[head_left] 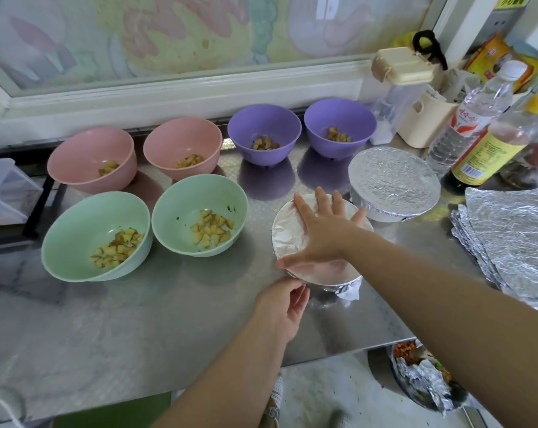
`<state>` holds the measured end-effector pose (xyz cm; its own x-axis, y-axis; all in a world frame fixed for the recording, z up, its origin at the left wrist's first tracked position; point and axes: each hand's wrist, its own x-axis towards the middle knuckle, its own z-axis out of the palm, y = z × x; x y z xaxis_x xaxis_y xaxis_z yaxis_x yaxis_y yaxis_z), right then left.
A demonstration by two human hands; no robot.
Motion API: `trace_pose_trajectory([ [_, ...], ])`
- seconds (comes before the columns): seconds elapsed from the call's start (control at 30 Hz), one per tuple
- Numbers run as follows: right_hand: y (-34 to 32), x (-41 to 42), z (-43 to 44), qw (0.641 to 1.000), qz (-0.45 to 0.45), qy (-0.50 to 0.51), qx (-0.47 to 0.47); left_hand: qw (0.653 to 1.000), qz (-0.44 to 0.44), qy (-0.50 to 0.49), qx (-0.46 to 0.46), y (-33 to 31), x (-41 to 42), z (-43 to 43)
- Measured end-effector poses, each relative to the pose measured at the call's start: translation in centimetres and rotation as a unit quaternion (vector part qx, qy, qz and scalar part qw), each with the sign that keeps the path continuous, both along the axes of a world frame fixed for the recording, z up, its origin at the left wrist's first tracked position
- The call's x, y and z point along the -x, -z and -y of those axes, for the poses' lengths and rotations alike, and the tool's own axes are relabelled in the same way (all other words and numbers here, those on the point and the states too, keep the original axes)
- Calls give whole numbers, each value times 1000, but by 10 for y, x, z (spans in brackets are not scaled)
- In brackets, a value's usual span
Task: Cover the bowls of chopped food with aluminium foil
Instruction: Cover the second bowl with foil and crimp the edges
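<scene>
At the middle of the steel counter (137,319) sits the bowl we are wrapping (326,279), its foil (284,239) already stretched across the mouth. Our right hand (326,233) lies flat on top, fingers straight and spread toward twelve o'clock, thumb out at the seven o'clock rim, pinning the sheet. Our left hand (284,307) comes in at about seven o'clock with fingers curled, and appears to pinch the foil's hanging hem just under the rim. A loose flap (349,290) sticks out at five o'clock, so we judge the skirt only partly crimped.

To do this well, we press lightly with the flat palm, enough to stop the sheet sliding but not to dent it toward the food. The left fingers fold the hem tight under the lip and work round the rim, ending at that flap. Foil tears easily, so we squeeze rather than pull.

At two o'clock of this bowl, just beside it, stands a finished covered bowl (394,183). Six open bowls of chopped pieces wait: green bowls (184,208) at nine, pink bowls (175,143) at ten, purple bowls (261,118) toward twelve. Spare foil sheets (514,230) lie at three o'clock.
</scene>
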<state>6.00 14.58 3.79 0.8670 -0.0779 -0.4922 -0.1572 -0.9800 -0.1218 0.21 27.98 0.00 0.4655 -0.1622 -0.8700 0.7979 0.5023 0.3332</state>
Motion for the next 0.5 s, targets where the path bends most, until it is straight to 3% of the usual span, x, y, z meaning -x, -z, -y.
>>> trace_pose_trajectory([
  [0.07, 0, 0, 0, 1000, 0, 2, -1, 995, -61, -55, 47, -7, -3, 2],
  [0.2, 2, 1, 0, 1000, 5, 5, -1, 990, -90, -75, 77, -18, -2, 5],
  [0.37, 3, 1, -1, 1000, 7, 6, 4, 986, -93, -89, 107, -25, -9, 8],
  [0.5, 5, 1, -1, 1000, 11, 5, 9, 979, -70, -65, 180, -37, -23, -8],
])
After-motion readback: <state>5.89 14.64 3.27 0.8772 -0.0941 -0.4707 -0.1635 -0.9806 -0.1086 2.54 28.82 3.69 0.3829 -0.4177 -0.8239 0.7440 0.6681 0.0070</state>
